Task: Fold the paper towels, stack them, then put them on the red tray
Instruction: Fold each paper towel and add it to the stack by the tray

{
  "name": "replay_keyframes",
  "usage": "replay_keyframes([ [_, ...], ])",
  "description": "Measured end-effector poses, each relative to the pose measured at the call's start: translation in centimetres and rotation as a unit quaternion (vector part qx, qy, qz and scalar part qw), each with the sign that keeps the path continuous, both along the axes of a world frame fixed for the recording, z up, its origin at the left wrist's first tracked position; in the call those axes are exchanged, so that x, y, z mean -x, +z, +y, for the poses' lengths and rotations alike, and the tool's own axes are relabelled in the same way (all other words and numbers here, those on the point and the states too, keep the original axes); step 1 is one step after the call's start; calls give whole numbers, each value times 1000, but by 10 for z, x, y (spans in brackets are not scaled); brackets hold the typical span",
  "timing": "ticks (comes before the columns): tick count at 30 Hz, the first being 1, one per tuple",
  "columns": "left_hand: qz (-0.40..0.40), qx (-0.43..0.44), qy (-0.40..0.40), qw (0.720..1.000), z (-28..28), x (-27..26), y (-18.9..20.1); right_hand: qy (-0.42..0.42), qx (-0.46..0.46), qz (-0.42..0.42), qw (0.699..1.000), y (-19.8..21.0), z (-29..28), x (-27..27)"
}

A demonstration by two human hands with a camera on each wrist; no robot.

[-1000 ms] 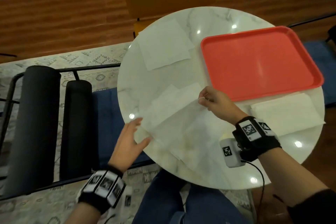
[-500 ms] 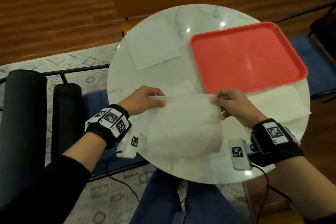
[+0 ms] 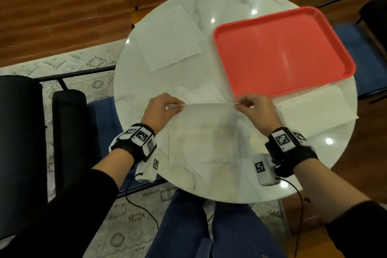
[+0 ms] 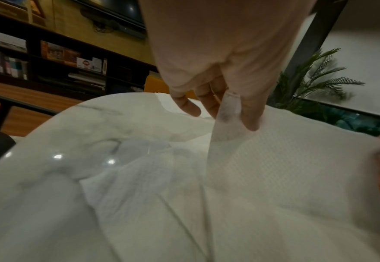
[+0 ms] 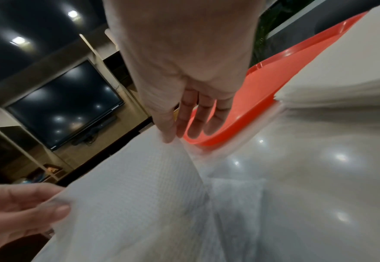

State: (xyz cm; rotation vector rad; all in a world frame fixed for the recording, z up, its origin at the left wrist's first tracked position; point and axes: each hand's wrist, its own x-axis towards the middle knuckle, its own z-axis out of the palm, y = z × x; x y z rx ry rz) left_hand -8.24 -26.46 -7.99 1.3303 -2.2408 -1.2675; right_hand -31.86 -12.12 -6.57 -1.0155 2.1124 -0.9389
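Over the near part of the marble table (image 3: 240,2), a thin paper towel (image 3: 207,115) is held lifted by its far edge, stretched betw. both hands. One corner is pinched by the left hand (image 3: 162,111) w/ thumb and forefinger; remaining fingers (image 4: 186,104) are loosely curled, seen in left wrist view. The opp. corner is pinched by the right hand (image 3: 256,110), other fingers (image 5: 204,120) extended, approx. straight. The sheet's lower part is draped onto more loose towels (image 3: 196,165) lying on the table. A flat towel (image 3: 169,37) is laid at the far left, well apart. The red tray (image 3: 282,50) is set at the far right, nothing on it. A folded stack (image 3: 314,107) is placed just beside the tray's near rim, to the right of the right hand.
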Motion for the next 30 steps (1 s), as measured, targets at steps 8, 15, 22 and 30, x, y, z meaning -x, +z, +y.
replay_keyframes([
  [8, 40, 57, -59, 996, 48, -40, -11, 93, 19, 77, 993, -3, 56, -14],
  [15, -47, 111, -164, 979, 67, -55, -37, 216, -31, 144, 965, -35, 81, -24],
  [22, -184, 118, -237, 947, 71, -60, -21, 190, -80, 168, 964, -31, 77, -30],
  [30, -219, 155, -229, 936, 84, -11, -34, 242, -105, 191, 945, -36, 39, -97],
])
